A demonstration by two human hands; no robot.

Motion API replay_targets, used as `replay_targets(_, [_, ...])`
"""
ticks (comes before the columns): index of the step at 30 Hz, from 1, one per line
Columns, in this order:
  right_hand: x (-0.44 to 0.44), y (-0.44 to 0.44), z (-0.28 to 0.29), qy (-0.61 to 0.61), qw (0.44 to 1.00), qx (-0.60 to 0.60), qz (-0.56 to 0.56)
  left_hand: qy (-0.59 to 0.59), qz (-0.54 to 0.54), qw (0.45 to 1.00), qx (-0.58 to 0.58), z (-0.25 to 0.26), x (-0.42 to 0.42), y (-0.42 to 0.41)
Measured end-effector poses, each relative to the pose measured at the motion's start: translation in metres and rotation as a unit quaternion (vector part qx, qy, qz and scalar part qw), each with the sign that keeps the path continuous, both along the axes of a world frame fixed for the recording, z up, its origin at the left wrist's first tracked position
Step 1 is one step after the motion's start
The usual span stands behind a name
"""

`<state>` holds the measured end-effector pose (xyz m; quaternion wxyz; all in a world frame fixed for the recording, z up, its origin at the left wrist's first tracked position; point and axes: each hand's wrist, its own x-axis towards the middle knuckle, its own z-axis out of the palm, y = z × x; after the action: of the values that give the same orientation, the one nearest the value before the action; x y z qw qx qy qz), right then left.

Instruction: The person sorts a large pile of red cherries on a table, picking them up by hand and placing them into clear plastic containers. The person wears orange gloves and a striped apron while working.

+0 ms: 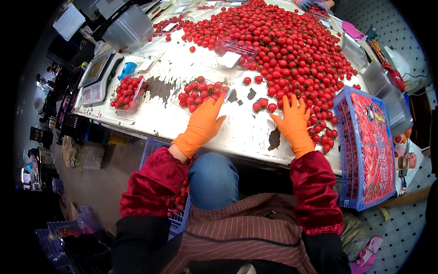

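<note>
My left hand, in an orange glove, has its thumb spread and its fingertips at the near right edge of a clear plastic punnet. Cherry tomatoes partly fill that punnet. My right hand, gloved the same way, lies with fingers spread at the near edge of a large heap of cherry tomatoes. Nothing shows in its grasp, though what is under the palm is hidden. A few loose tomatoes sit just left of its fingertips.
On the left stand a filled punnet, a digital scale and a blue object. A lidded punnet touches the heap. A blue crate stands right; another crate is below the table. Another person's gloved hands are at the far edge.
</note>
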<state>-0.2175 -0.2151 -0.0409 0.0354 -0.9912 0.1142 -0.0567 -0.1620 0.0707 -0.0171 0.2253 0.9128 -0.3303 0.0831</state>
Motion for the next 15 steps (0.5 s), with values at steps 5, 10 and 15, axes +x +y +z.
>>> replay_targets(5, [-0.035,0.055,-0.009,-0.058,0.995,0.02,0.075,-0.015,0.07,0.994,0.082,-0.014,0.008,-0.011])
replay_targets(10, [-0.082,0.093,-0.004,-0.059,0.977,0.124,0.166,0.002,0.128,0.982,0.138,-0.012,-0.001,-0.001])
replay_targets(15, [-0.092,0.057,0.014,-0.129,0.95,0.201,0.199,-0.054,0.016,0.997,0.047,0.023,-0.005,-0.022])
